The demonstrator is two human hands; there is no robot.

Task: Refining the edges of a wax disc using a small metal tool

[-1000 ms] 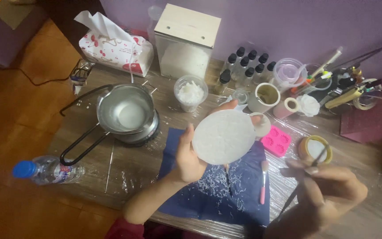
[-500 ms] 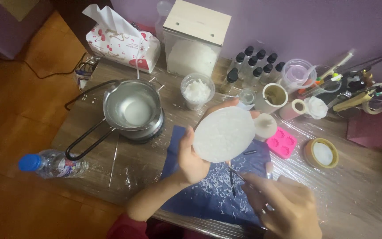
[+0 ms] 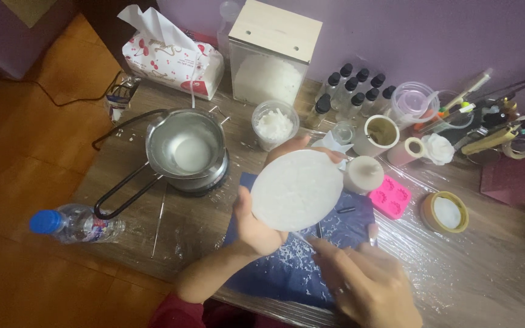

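Note:
My left hand (image 3: 256, 226) holds a round white wax disc (image 3: 296, 191) upright above a dark blue cloth (image 3: 274, 276) strewn with white shavings. My right hand (image 3: 366, 284) sits low in the head view, just below and to the right of the disc. Its fingers are closed around a thin tool (image 3: 304, 239), whose tip touches the disc's lower edge. A pink handled tool (image 3: 373, 231) lies on the cloth beside that hand.
A metal pot (image 3: 186, 146) with a long handle stands on a small heater at the left. Behind are a tissue pack (image 3: 171, 58), a wood-lidded box (image 3: 271, 58), a cup of wax flakes (image 3: 274, 124) and several dark-capped bottles (image 3: 353, 91). A pink mould (image 3: 390, 197), yellow tin (image 3: 445, 212) and water bottle (image 3: 71, 223) lie around.
My right hand has moved left from the table's right side to the disc's lower edge. My left hand keeps holding the disc in about the same place.

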